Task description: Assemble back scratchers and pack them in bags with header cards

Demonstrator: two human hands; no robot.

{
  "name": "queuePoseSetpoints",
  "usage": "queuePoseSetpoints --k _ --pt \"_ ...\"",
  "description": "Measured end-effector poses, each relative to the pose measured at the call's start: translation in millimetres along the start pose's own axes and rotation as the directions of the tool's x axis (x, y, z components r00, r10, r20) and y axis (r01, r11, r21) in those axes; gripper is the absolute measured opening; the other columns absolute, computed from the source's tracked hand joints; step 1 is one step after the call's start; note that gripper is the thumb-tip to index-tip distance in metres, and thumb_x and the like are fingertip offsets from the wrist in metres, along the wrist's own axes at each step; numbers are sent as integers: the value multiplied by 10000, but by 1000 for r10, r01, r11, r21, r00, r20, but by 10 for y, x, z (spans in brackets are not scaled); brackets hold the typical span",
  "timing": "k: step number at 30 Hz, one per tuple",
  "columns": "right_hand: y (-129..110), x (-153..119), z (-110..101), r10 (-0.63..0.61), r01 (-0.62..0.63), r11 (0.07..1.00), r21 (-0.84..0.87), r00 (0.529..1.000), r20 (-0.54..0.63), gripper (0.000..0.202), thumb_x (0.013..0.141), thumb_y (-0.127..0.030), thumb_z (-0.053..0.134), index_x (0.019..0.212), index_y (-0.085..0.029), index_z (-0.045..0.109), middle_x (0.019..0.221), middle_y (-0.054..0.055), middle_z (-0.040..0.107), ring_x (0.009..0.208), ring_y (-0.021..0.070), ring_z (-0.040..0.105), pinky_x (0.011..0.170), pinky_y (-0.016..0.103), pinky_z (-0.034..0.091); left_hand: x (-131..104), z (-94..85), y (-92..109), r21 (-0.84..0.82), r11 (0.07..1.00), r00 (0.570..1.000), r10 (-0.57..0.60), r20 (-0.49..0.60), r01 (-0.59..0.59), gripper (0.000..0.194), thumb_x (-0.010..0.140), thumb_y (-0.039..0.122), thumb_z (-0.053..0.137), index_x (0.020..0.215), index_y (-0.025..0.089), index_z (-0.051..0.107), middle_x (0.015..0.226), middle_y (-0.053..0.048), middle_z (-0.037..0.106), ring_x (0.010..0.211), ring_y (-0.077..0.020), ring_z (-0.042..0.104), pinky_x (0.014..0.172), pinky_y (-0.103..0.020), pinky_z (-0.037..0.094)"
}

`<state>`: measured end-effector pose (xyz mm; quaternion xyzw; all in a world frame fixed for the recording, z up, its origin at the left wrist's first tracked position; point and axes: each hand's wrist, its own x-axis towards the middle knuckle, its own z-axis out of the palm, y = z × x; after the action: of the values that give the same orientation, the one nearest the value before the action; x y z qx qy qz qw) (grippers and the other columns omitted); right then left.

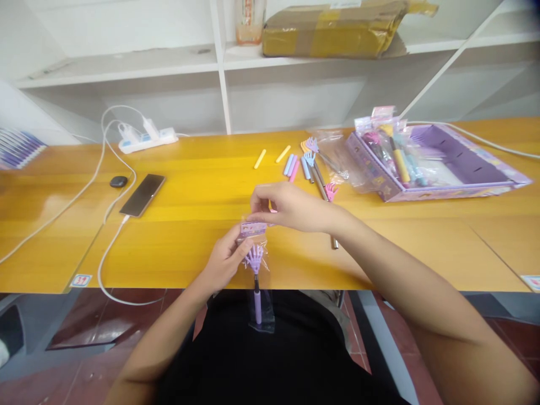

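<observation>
A purple back scratcher (pixel 253 260) with a hand-shaped head lies inside a clear plastic bag (pixel 266 315), which hangs past the table's front edge. My left hand (pixel 223 260) pinches the bag near its upper end, beside the printed purple header card (pixel 253 228). Over the bag's top edge, my right hand (pixel 291 207) has its fingers closed in a pinch on the bag's end; the fingertips are partly hidden. Beyond my right hand lie loose back scratchers with purple, blue (pixel 310 159) and pink (pixel 331 192) heads, with coloured handle sleeves (pixel 290 165) beside them.
At the right, a purple display box (pixel 453 194) holds several bagged back scratchers. Clear bags (pixel 333 143) lie against it. Two yellow sticks (pixel 260 158) rest farther back. On the left are a charging phone (pixel 143 195), white cables and a power strip (pixel 148 140). Shelves stand behind.
</observation>
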<state>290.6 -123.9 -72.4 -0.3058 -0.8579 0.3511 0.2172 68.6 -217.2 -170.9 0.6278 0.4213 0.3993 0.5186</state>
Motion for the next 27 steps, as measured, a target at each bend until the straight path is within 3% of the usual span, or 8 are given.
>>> queuePoseSetpoints --k 3,6,10,13,20,27 --pt "0 5 10 15 -15 1000 -12 1000 -23 250 1005 -419 693 907 -192 653 854 26 705 744 149 588 716 306 416 -6 30 -35 -12 999 998 49 -44 -49 546 1101 453 602 1594 244 494 1337 -113 732 1077 -224 733 932 -333 583" --pt "9 15 10 42 -42 999 3 998 -54 241 994 -402 713 903 -184 667 813 13 695 715 141 589 702 305 419 -13 59 -84 51 987 978 156 -141 -150 754 1080 387 647 1720 277 264 1250 -97 730 994 -200 733 893 -335 590" --pt "17 35 21 73 -66 995 69 993 -98 250 994 -424 717 939 -181 696 811 15 711 728 146 618 715 314 440 -16 60 -112 247 942 948 270 -166 -225 633 1072 326 646 1664 295 424 1077 -33 718 855 -150 673 858 -309 572" --pt "14 50 38 74 -61 992 114 991 -112 238 998 -420 709 987 -182 701 842 23 728 763 155 646 732 318 459 -11 51 -94 310 929 952 261 -162 -202 544 1074 329 634 1605 287 519 1147 -53 729 865 -151 672 863 -313 570" --pt "2 61 71 17 -3 994 111 992 -128 191 1031 -371 655 1031 -187 707 884 28 731 777 156 638 726 309 465 14 63 -68 280 935 949 270 -166 -217 583 1058 323 643 1617 260 489 1209 -83 757 854 -162 711 812 -314 597" --pt "-32 62 92 -31 39 997 64 992 -120 126 1048 -271 616 1059 -182 704 913 30 741 789 150 651 756 305 483 19 64 -61 164 955 949 272 -160 -246 527 1049 307 665 1556 255 530 1450 -140 688 1035 -208 763 879 -331 625"
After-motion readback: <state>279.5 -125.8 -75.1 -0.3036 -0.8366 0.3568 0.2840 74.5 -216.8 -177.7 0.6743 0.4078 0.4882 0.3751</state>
